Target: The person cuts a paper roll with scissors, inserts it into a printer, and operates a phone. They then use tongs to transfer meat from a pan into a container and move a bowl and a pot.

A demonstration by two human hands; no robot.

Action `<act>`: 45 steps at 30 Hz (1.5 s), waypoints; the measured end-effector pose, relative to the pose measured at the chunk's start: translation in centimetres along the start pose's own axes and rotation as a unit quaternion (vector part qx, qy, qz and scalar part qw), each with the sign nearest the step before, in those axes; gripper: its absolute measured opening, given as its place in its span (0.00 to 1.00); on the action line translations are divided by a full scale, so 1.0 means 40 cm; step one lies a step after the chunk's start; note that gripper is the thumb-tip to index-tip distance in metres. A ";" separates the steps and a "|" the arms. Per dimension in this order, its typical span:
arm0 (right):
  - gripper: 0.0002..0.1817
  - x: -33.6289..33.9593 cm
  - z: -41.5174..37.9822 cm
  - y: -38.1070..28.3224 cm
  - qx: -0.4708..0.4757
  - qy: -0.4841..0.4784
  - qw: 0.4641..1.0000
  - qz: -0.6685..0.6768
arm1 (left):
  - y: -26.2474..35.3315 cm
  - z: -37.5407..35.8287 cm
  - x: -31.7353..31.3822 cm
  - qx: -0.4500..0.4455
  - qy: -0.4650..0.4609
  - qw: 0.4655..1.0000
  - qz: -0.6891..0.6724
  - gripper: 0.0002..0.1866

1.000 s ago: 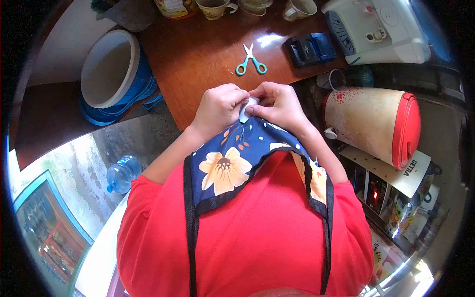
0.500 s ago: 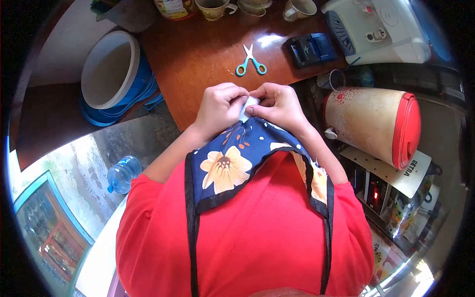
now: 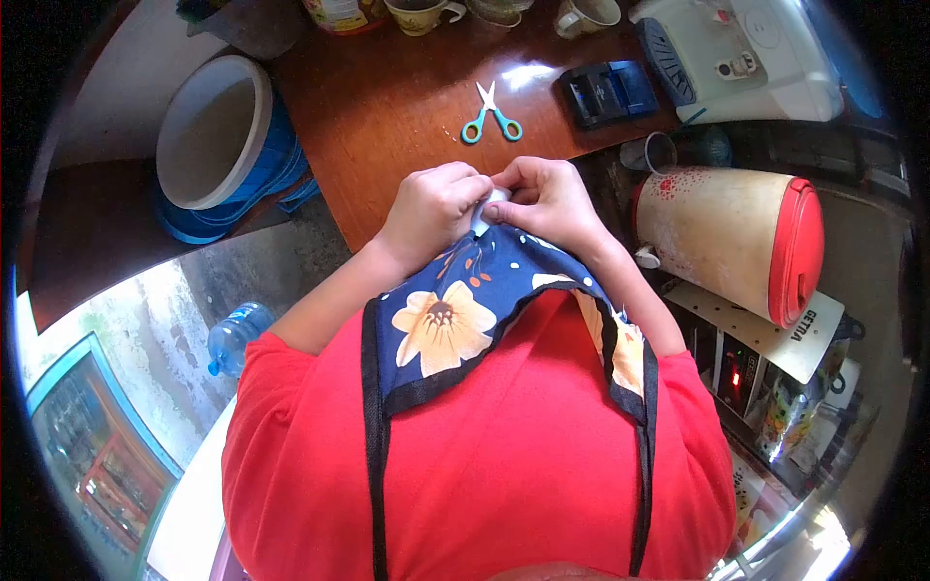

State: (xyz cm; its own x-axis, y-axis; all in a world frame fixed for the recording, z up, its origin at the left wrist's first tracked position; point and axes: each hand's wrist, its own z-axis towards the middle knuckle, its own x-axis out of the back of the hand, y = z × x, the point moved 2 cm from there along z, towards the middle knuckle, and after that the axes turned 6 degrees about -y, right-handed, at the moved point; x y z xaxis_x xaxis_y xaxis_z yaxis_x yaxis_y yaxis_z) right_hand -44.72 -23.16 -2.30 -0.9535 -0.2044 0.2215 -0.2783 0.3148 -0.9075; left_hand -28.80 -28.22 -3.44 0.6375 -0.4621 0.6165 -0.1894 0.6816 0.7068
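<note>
My left hand (image 3: 434,208) and my right hand (image 3: 550,201) meet just in front of my chest, close over the table's near edge. Between them they pinch a small white piece (image 3: 486,215), smooth and partly covered by the fingers; its kind I cannot tell. The right thumb lies across its upper side, while the left fingers curl in at its left edge. Below it hangs a navy floral apron (image 3: 441,334) with black trim and straps, worn over a red shirt and bunched up toward the hands. Scissors (image 3: 492,121) with teal handles lie beyond them, blades slightly apart.
On the brown table (image 3: 378,116) a black device (image 3: 607,95) sits right of the scissors, with cups (image 3: 423,15) along the back. A water dispenser (image 3: 741,63) and a red-lidded cooler (image 3: 727,242) stand to the right. Buckets (image 3: 215,136) are stacked at left.
Both hands keep their pinch on the white piece, with only a slight shift of the fingers. The right hand has risen a little in view.
</note>
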 end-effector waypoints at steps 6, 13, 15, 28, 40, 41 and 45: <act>0.12 -0.001 0.003 0.033 -0.013 -0.010 0.999 0.031 | -0.003 -0.005 -0.022 -0.014 -0.001 1.000 0.018 0.06; 0.13 0.001 0.004 0.038 -0.025 -0.014 1.000 0.003 | -0.009 -0.004 -0.040 0.001 -0.010 0.999 0.043 0.06; 0.14 -0.002 0.003 0.039 -0.021 -0.014 0.999 0.031 | -0.009 -0.002 -0.034 0.017 0.002 0.999 0.033 0.05; 0.17 -0.015 -0.008 0.024 -0.016 0.011 0.998 0.060 | -0.022 -0.011 0.009 0.056 0.006 0.993 -0.108 0.06; 0.18 -0.017 -0.012 0.022 -0.007 0.006 0.995 0.101 | -0.043 -0.012 -0.050 0.119 0.034 0.990 -0.072 0.03; 0.18 -0.016 -0.012 0.024 -0.007 0.007 0.995 0.101 | -0.051 -0.015 -0.055 0.117 0.033 0.990 -0.072 0.03; 0.18 -0.016 -0.015 0.027 0.006 0.000 0.986 0.167 | -0.070 -0.031 -0.054 0.329 -0.031 0.848 -0.415 0.04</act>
State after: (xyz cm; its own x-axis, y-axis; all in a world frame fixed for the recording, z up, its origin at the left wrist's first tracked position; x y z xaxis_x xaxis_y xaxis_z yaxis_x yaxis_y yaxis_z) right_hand -44.49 -22.14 -3.21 -0.9919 -0.0907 -0.0893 0.0518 0.3529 -0.9342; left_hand -28.73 -28.43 -7.20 0.7190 -0.6699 -0.1850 -0.0839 -0.3480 0.9337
